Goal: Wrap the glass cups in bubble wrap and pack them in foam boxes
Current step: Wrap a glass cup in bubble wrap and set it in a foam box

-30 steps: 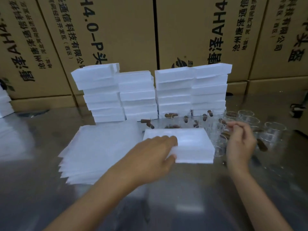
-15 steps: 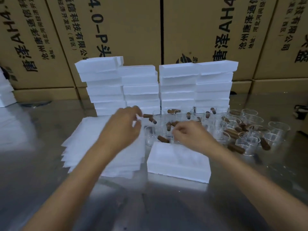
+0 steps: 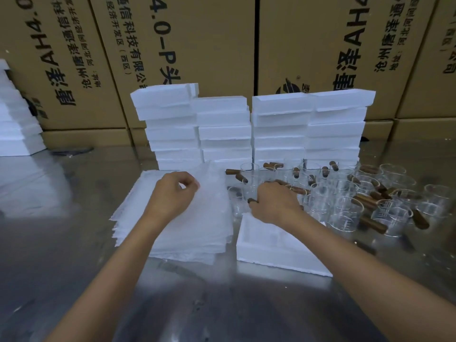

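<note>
Left grip: left hand sits over the stack of bubble wrap sheets, fingers curled and pinching the top sheet, whose far edge is lifted off the stack.
Right grip: right hand reaches in among the glass cups, fingers curled down around a cup's brown handle; what exactly it grasps is partly hidden, but it looks clenched on that cup.
Glass cups: clear, with brown wooden handles, crowded together on the bench to the right of the sheets and beyond the open box.
Open foam box: white, on the bench just right of the sheet stack, under the right forearm.
Foam box stacks: four white columns behind the cups and sheets.
Cartons: brown, printed, lined up behind the stacks.
More foam: far left edge.
</note>
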### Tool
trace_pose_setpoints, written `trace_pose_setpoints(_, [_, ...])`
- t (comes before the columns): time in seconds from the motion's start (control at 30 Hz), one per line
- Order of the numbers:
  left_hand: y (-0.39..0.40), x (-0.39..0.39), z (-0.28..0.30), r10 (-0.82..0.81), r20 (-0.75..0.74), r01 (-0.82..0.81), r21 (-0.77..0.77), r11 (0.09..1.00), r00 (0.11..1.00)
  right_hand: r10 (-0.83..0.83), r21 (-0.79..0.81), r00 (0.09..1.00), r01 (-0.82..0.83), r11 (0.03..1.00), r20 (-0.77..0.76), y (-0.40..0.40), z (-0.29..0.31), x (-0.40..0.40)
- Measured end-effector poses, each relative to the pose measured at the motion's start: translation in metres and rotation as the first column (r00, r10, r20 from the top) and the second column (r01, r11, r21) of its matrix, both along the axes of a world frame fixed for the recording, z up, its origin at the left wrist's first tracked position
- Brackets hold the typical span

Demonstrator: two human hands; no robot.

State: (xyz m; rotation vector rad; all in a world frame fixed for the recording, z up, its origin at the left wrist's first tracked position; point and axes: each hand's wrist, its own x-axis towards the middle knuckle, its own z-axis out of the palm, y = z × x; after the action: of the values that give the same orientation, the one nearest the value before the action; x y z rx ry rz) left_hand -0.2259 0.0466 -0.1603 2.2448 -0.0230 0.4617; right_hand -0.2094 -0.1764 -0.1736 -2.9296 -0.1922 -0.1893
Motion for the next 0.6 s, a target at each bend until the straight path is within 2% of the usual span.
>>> trace_pose_setpoints(0.1, [0.003, -0.005, 0.006, 0.015, 0.022, -0.013, -0.107, 0.994, 1.0, -0.023, 0.012, 0.987, 0.021, 1.0, 0.161, -0.003, 0.009, -0.011])
trace_pose_setpoints(0.17, [0.004, -0.009, 0.01, -0.005, 0.02, 0.008, -0.171, 0.985, 1.0, -0.054, 0.117, 0.966, 0.025, 0.993, 0.252, -0.009, 0.021, -0.019])
trace_pose_setpoints(0.2, [0.004, -0.011, 0.012, -0.026, 0.015, 0.028, -0.198, 0.98, 1.0, -0.075, 0.223, 0.958, 0.012, 0.975, 0.276, -0.012, 0.029, -0.022])
trace_pose_setpoints(0.23, [0.004, -0.013, 0.014, -0.043, 0.012, 0.045, -0.21, 0.977, 0.999, -0.091, 0.376, 0.958, -0.019, 0.926, 0.273, -0.016, 0.039, -0.027])
trace_pose_setpoints(0.27, [0.003, -0.014, 0.015, -0.053, 0.008, 0.054, -0.212, 0.976, 0.999, -0.078, 0.549, 0.966, -0.073, 0.833, 0.246, -0.019, 0.048, -0.032])
trace_pose_setpoints(0.3, [0.001, -0.016, 0.017, -0.057, 0.009, 0.058, -0.212, 0.976, 0.998, -0.023, 0.696, 0.979, -0.128, 0.706, 0.204, -0.022, 0.058, -0.039])
trace_pose_setpoints(0.33, [0.0, -0.018, 0.019, -0.062, 0.017, 0.064, -0.215, 0.974, 0.998, 0.066, 0.774, 0.985, -0.168, 0.61, 0.162, -0.024, 0.066, -0.046])
trace_pose_setpoints(0.37, [-0.002, -0.019, 0.02, -0.07, 0.033, 0.075, -0.221, 0.972, 0.997, 0.157, 0.779, 0.979, -0.199, 0.595, 0.13, -0.026, 0.071, -0.052])
trace_pose_setpoints(0.43, [-0.005, -0.024, 0.025, -0.079, 0.073, 0.093, -0.218, 0.971, 0.994, 0.251, 0.689, 0.964, -0.24, 0.684, 0.086, -0.026, 0.075, -0.059])
trace_pose_setpoints(0.53, [-0.012, -0.035, 0.036, -0.095, 0.169, 0.128, -0.199, 0.972, 0.981, 0.245, 0.396, 0.961, -0.276, 0.876, 0.129, -0.022, 0.068, -0.063])
trace_pose_setpoints(0.6, [-0.021, -0.044, 0.043, -0.141, 0.241, 0.185, -0.17, 0.968, 0.96, 0.265, 0.201, 0.95, -0.296, 0.934, 0.166, -0.017, 0.061, -0.065])
